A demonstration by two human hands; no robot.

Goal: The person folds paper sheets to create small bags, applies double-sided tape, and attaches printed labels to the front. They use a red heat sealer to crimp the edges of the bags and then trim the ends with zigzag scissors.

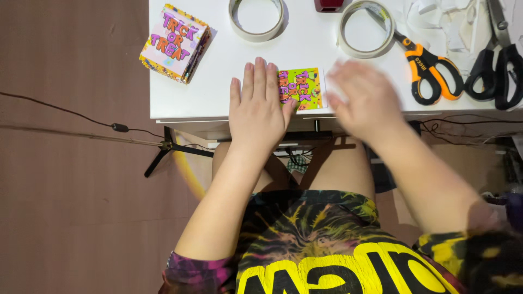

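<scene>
head | left hand [257, 106] half-covers card [301, 88] | right hand [364, 100] blurred

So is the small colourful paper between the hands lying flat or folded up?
Flat. The colourful paper lies flush on the white table, its left edge under the left hand; the right hand is blurred.

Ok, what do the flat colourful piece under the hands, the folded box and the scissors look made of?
The flat piece looks like thin printed card or paper: it lies flat, with a bright printed face and white edge. The box looks like the same printed card, folded, with creased corners. The orange scissors seem to have a metal blade and black-and-orange plastic handles. The black scissors look the same, with plain black handles.
</scene>
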